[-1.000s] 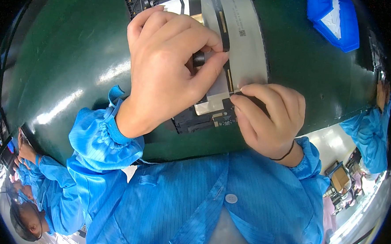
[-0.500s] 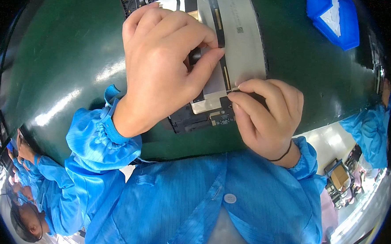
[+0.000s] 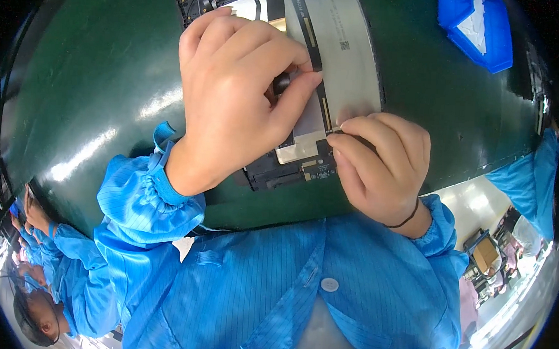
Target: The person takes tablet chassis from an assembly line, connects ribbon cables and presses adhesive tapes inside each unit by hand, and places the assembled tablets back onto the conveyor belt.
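The left hand pinches a thin, black, plastic-looking strip tightly between fingertips; the slightly parted right hand meets its near end, grip unclear. Seemingly aligning; next calls for steadiness.

Black strip with seemingly golden bars

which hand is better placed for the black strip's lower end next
Right hand, likely: its fingertips are at the lower end of the black strip; the left hand is farther up.
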A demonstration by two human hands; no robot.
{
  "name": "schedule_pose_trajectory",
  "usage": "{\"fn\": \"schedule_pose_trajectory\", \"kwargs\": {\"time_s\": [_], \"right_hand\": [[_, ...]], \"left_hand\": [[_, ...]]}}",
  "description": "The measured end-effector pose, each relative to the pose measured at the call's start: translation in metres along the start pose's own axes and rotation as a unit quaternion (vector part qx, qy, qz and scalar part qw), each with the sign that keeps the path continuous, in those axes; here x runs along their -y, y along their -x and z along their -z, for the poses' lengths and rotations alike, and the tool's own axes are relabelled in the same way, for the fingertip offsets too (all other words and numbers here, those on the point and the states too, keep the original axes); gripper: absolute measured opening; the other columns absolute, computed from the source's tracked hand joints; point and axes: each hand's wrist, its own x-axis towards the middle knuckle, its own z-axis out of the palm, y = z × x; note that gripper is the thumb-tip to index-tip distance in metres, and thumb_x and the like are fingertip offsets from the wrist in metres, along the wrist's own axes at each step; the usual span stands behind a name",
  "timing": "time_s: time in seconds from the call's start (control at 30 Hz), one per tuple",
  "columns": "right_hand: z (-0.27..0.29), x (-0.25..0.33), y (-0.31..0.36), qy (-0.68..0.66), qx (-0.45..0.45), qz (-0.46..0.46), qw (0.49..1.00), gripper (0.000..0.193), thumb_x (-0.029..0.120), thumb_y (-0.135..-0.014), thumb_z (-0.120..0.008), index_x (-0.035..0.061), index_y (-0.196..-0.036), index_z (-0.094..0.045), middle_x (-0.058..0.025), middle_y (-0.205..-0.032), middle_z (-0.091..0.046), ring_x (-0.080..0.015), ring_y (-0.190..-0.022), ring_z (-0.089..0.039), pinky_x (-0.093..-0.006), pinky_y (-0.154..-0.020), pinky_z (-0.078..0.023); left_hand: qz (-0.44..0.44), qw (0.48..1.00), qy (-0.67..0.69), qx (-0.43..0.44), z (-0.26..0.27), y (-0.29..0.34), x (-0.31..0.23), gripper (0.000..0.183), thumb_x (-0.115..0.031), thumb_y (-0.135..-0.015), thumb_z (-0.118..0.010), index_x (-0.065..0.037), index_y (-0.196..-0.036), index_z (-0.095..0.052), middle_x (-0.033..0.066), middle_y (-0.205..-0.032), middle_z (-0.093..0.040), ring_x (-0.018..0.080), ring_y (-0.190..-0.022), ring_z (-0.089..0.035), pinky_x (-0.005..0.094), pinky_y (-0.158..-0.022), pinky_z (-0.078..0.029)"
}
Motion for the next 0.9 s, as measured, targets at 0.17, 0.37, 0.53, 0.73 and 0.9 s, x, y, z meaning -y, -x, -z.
{"fn": "schedule_pose_trajectory", "kwargs": {"time_s": [0.17, 0.37, 0.53, 0.73, 0.9], "right_hand": [[-0.0004, 0.0004, -0.0003, -0.005, 0.002, 0.0, 1.0, 0.028, 0.013, -0.062, -0.072, 0.0113, -0.09, -0.069, -0.0008, -0.099, -0.064, -0.0214, -0.095, -0.06, -0.035, -0.08, -0.044], [0.0003, -0.0003, -0.0013, -0.003, 0.009, 0.003, 1.0, 0.028, 0.013, -0.062, -0.072, 0.0114, -0.09, -0.069, -0.0009, -0.099, -0.064, -0.0214, -0.094, -0.06, -0.0347, -0.08, -0.044], [0.001, -0.0002, -0.0019, -0.004, 0.01, 0.006, 1.0, 0.029, 0.014, -0.062, -0.072, 0.0115, -0.09, -0.069, -0.0008, -0.099, -0.064, -0.0214, -0.094, -0.059, -0.0346, -0.079, -0.044], [0.0011, -0.0002, -0.0016, -0.005, 0.011, 0.006, 1.0, 0.029, 0.013, -0.062, -0.072, 0.0116, -0.091, -0.069, -0.0006, -0.099, -0.064, -0.0214, -0.094, -0.059, -0.0345, -0.079, -0.044], [0.0023, -0.0013, -0.0014, -0.003, 0.01, 0.008, 1.0, 0.028, 0.014, -0.062, -0.072, 0.0116, -0.09, -0.069, -0.0005, -0.099, -0.064, -0.0214, -0.094, -0.059, -0.0345, -0.079, -0.044]], "left_hand": [[0.005, 1.0, 0.007, -0.001, 0.0008, 0.0008, 0.0006, 0.016, -0.014, -0.069, -0.079, -0.008, -0.076, -0.066, 0.0036, -0.08, -0.063, 0.0244, -0.083, -0.059, 0.0435, -0.098, -0.038], [0.0, 1.0, -0.001, -0.005, -0.0008, 0.0009, 0.0012, 0.015, -0.016, -0.071, -0.079, -0.008, -0.076, -0.066, 0.0033, -0.081, -0.063, 0.0243, -0.084, -0.059, 0.0435, -0.098, -0.038], [0.0, 1.0, -0.008, 0.0, -0.0002, 0.0007, 0.0009, 0.015, -0.017, -0.071, -0.079, -0.008, -0.076, -0.067, 0.0032, -0.081, -0.063, 0.0241, -0.084, -0.059, 0.0433, -0.098, -0.038], [-0.002, 1.0, -0.005, -0.003, -0.0006, 0.0007, 0.0013, 0.016, -0.016, -0.071, -0.079, -0.009, -0.076, -0.066, 0.0031, -0.081, -0.063, 0.0242, -0.084, -0.058, 0.043, -0.097, -0.038], [-0.003, 1.0, -0.007, -0.006, -0.0022, 0.0002, 0.0007, 0.016, -0.017, -0.071, -0.079, -0.009, -0.076, -0.066, 0.003, -0.081, -0.063, 0.0246, -0.084, -0.058, 0.0429, -0.097, -0.038]]}}
